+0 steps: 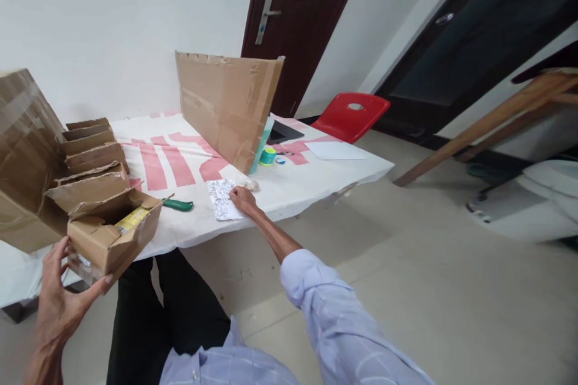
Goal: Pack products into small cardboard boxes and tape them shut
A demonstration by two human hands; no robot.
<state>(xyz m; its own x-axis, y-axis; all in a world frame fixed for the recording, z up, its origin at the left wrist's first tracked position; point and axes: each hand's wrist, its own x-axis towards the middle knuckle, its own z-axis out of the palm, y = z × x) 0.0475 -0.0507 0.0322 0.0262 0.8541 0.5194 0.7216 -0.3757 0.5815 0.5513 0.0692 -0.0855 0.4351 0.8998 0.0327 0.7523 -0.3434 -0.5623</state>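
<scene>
My left hand grips the near end of a small open cardboard box, thumb and fingers on either side. Inside that box lies a yellow printed item. My right hand rests with curled fingers on a white sheet covered in small markings near the table's front edge; whether it pinches anything is too small to tell. Just beyond it is a small clear, crumpled thing. A green-handled tool lies between the box and the sheet.
Several small cardboard boxes stand in a row beside a large carton. A tall cardboard panel stands on the white-covered table. Behind it are green tape, white paper and a red chair.
</scene>
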